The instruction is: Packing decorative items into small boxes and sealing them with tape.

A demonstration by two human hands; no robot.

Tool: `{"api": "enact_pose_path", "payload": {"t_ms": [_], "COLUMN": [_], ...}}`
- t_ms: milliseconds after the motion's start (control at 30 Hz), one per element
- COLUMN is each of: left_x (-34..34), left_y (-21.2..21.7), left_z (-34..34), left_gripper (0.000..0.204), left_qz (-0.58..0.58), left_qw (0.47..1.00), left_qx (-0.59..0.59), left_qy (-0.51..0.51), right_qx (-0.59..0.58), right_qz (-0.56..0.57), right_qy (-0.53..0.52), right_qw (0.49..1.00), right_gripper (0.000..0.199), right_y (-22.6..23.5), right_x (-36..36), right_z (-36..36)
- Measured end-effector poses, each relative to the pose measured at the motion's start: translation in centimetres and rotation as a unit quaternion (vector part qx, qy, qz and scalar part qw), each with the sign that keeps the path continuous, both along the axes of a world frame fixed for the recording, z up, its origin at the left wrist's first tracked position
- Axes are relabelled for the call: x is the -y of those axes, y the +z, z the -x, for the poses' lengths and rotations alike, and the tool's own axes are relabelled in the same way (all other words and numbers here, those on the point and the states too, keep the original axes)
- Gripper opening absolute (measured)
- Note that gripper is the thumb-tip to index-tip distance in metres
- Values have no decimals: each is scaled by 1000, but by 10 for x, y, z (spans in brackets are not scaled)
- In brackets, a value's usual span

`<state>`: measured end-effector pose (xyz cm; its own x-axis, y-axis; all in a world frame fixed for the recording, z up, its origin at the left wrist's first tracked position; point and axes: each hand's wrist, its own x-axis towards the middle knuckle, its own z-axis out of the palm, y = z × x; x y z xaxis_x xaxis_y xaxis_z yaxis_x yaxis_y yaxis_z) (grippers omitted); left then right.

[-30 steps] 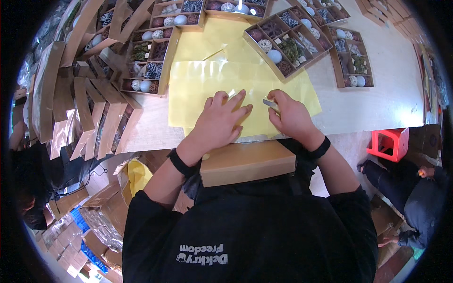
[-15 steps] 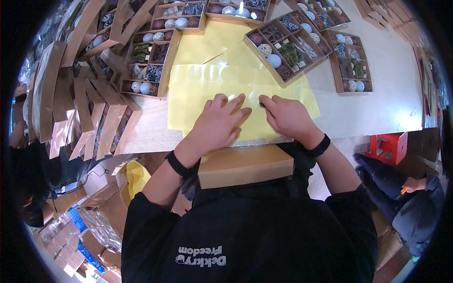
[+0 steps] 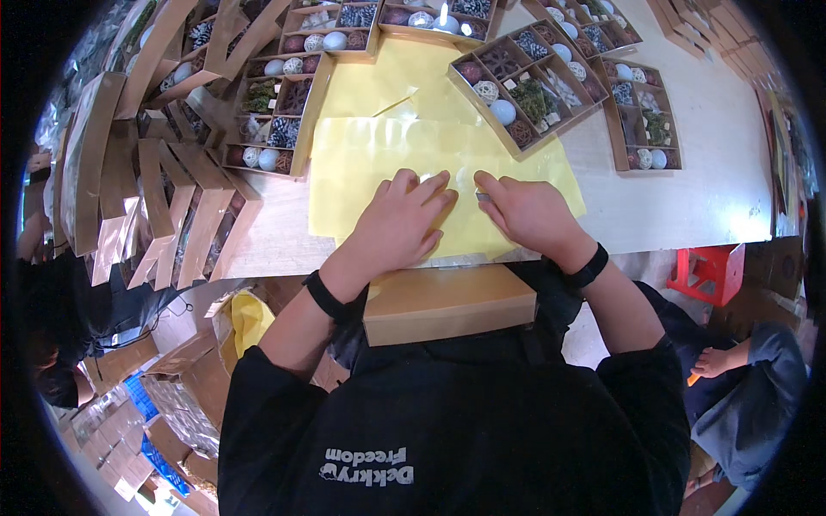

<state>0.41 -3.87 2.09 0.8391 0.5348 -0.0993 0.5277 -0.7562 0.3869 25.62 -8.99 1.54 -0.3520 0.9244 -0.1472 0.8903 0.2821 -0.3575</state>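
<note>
On a yellow sheet (image 3: 366,159) with a glossy surface, my left hand (image 3: 403,215) lies with its fingers spread, pressing near the sheet's front part. Close beside it, my right hand (image 3: 532,213) is closed, thumb and fingers pinching a small grey-and-dark piece (image 3: 483,196) too small to name. The tips of both hands are a short gap apart over the sheet. Below the table edge, a closed brown cardboard box (image 3: 447,311) rests across my lap. Beyond my right hand, a divided tray box (image 3: 527,90) of decorative balls, pinecones and moss overlaps the sheet's far right.
More filled tray boxes stand at the far left (image 3: 277,112) and right (image 3: 644,116). Stacked brown boxes (image 3: 163,185) lean at the left edge of the table. A red stool (image 3: 707,271) and a seated person's hand (image 3: 712,361) are at the right; open cartons (image 3: 185,378) stand lower left.
My hands stay in almost the same place, the right fingers curled slightly further over the small piece. At the right, the other person's hand and arm have shifted left and down.
</note>
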Motion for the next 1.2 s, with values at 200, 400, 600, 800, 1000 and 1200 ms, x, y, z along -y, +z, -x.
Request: {"api": "enact_pose_path", "payload": {"t_ms": [200,400,600,800,1000,1200], "left_x": [-2,-1,-1,-1,-1,-2], "left_y": [0,-1,1,2,0,1], "left_z": [1,1,1,-2,-3,-2], "left_gripper": [62,61,61,60,60,60], "left_qz": [-2,19,9,8,3,10], "left_qw": [1000,1000,1000,1000,1000,1000], "left_qx": [0,1,-4,-15,-10,-13], "left_qy": [-4,-1,-1,-6,-5,-4], "right_qx": [8,14,-8,-6,1,11], "right_qz": [4,9,-6,-4,-12,-8], "right_qy": [3,13,3,-9,-2,22], "right_qw": [1000,1000,1000,1000,1000,1000], "right_gripper": [33,30,26,27,26,29], "right_y": [-1,-1,-1,-6,-7,-4], "right_x": [-4,-6,-3,-2,-4,-8], "right_z": [1,1,-9,-10,-8,-10]}}
